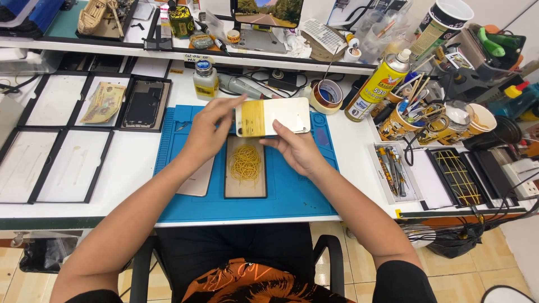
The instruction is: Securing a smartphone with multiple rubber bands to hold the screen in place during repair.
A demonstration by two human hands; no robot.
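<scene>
Surface: a white workbench (135, 163) with a blue work mat (292, 196) laid at its middle, in front of the seated person.
Room: tan floor tiles (505, 264) show under the bench; a raised white shelf (101, 49) runs along the back, crowded with small tools and bottles.
Left side: a row of shallow black-framed trays (56, 101); one holds folded banknotes (104, 102), the next a dark phone frame (144, 105).
Mat: a flat tray (245, 191) lies on it with a loose heap of yellow rubber bands (245, 164) inside; a pale phone back (197, 182) rests beside it, partly under the left forearm.
Phone: a white phone (273, 116) is held flat above the mat, just over the tray, with a thick wrap of yellow bands round its left end.
Left hand: the left hand (206, 132) has its fingers closed on the banded end, thumb on top.
Right hand: the right hand (295, 148) cups the phone from below, fingers curled loosely on its near edge.
Right side cups: paper cups (396, 120) packed with brushes and picks, beside a yellow spray can (377, 84) and a roll of tape (328, 95).
Tool tray: a small white tray (393, 171) holds tweezers and screwdrivers.
Bottle: a small glass bottle (205, 78) stands at the mat's far edge.
</scene>
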